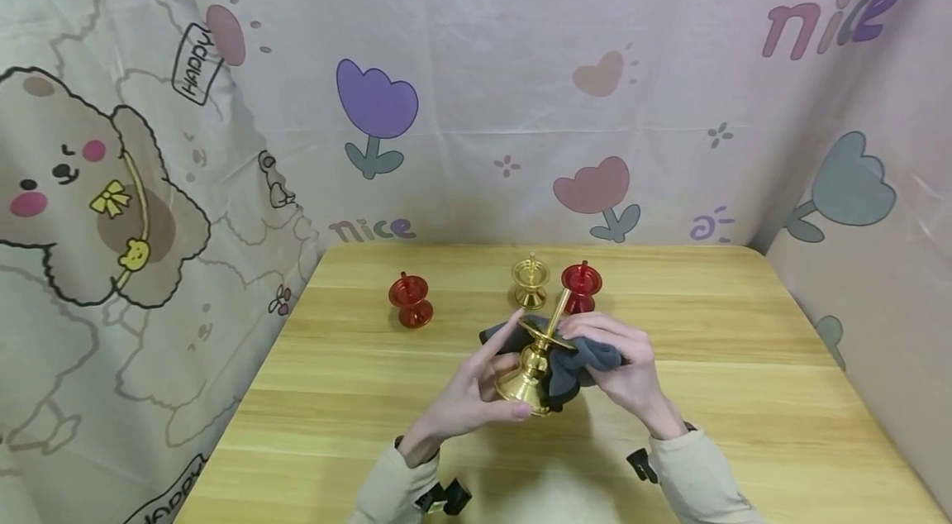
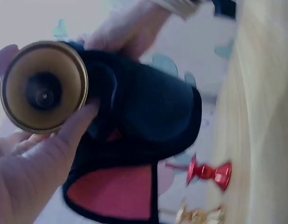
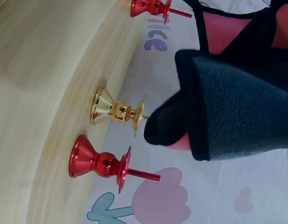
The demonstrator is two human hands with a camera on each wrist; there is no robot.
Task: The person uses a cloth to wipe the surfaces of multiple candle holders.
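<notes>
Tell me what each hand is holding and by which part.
The left hand holds a tilted gold stand by its flared base; the right hand grips a dark cloth by a bunched fold beside the stand's dish.

Head pic bright, L wrist pic hazy, blurry

Both the left hand [image 1: 470,398] and the right hand [image 1: 632,371] are bare, with long slim fingers. The left sleeve [image 1: 394,487] and right sleeve [image 1: 702,474] are a plain pale cream-beige, long, reaching the wrists, the right one softly creased along the forearm. A bit of black band shows at each cuff. Beside the left cuff sits a small black blocky device [image 1: 445,497]; a similar dark angular piece [image 1: 642,466] juts out by the right cuff, its finer details too small to read.
</notes>
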